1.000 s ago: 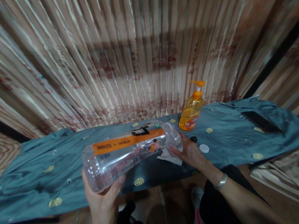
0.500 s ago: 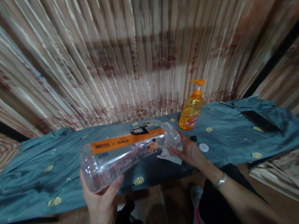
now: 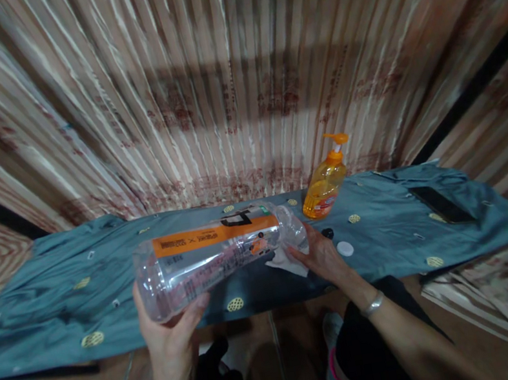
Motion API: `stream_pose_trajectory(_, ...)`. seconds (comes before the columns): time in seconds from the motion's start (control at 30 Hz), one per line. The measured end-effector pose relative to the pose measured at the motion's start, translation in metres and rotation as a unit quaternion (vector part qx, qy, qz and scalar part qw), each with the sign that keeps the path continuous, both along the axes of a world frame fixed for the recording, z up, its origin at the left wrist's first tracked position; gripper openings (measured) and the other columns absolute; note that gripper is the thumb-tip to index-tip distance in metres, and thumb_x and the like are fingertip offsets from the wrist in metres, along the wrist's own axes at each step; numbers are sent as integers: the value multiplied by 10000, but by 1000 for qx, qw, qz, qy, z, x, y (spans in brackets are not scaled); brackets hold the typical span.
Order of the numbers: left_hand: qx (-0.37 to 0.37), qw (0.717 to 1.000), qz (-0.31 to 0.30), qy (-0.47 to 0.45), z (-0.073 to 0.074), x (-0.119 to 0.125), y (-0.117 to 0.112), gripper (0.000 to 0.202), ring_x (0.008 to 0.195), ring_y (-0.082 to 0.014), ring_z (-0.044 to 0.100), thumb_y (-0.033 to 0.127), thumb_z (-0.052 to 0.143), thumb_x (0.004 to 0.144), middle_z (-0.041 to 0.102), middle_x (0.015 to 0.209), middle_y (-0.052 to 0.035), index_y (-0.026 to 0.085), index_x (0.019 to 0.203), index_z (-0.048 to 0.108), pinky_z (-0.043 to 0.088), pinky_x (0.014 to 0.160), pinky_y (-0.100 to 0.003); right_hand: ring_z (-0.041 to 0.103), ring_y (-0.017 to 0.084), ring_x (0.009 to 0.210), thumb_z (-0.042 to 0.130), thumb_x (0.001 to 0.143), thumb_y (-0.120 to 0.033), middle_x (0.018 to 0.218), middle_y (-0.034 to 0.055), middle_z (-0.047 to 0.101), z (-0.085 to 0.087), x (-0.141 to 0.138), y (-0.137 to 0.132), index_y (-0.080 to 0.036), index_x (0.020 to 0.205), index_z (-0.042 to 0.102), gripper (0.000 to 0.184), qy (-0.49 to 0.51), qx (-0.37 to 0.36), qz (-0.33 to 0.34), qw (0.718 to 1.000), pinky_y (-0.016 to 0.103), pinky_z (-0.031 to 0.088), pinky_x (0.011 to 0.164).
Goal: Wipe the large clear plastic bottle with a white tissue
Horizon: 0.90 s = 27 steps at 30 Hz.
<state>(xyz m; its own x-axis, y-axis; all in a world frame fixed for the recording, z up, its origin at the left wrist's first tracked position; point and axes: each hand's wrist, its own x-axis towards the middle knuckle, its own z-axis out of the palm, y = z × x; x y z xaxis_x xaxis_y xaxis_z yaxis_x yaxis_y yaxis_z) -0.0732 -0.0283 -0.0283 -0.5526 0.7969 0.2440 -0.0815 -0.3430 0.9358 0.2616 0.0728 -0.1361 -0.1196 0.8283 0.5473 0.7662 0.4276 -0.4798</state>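
A large clear plastic bottle (image 3: 216,252) with an orange and silver label lies sideways in the air above the cloth, held between both my hands. My left hand (image 3: 170,329) cups its base, thumb along the near side. At the neck end, my right hand (image 3: 317,254) grips the bottle, and its fingertips are partly hidden. A crumpled white tissue (image 3: 288,262) shows just under the right fingers; whether the hand holds it or it lies on the cloth I cannot tell. Close to the right hand are a white cap (image 3: 345,248) and a small black object (image 3: 328,234).
A pump bottle of orange liquid (image 3: 325,187) stands at the back of the table, which is covered by a teal cloth (image 3: 391,244). A black phone (image 3: 441,204) lies on the right. Behind hangs a striped curtain (image 3: 226,90), with dark poles at both sides.
The large bottle has turned very slightly about its length in my hands. Otherwise nothing has visibly moved.
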Motion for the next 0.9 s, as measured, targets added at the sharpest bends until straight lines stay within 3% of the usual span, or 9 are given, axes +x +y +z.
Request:
stream_pose_trajectory(0.13,1,999,-17,-43,0,-1,1,1094,1045,-304,794,326,1158,486,812,1274,-95,244,1492,734,700,983,-476,863,416,1109,765,1049,-498,1223,203,861,2,-1,0,-179,1538,649,596,-7,-8,-7,1000,612,747,936)
stream_pose_trajectory(0.27,2,999,-14,-38,0,-1,1,1056,981,-283,791,335,1152,489,820,1201,-80,239,1463,755,701,908,-430,862,409,1109,747,1052,-482,1238,194,864,0,-1,1,-234,1542,638,560,-8,-3,-11,1000,616,741,934)
stream_pose_trajectory(0.37,6,999,-8,-37,3,2,0,1001,967,-262,788,339,1142,518,816,1189,-71,244,1443,771,695,890,-395,868,411,1099,732,1057,-495,1231,199,868,-4,-1,2,-214,1537,636,565,-7,17,-8,1000,620,744,938)
stream_pose_trajectory(0.63,5,999,-9,-31,5,3,2,984,976,-295,798,337,1128,491,818,1152,-64,273,1408,776,715,917,-462,873,400,1106,708,1069,-542,1263,229,872,-3,-1,2,-167,1510,656,582,-3,13,-6,1000,605,746,959)
stream_pose_trajectory(0.9,10,999,-16,-33,5,-1,2,917,977,-267,767,305,1124,502,787,1120,-48,255,1360,804,691,835,-382,872,407,1133,725,1055,-540,1276,233,866,-2,-1,0,-154,1504,663,595,-2,-6,-16,1000,596,745,962)
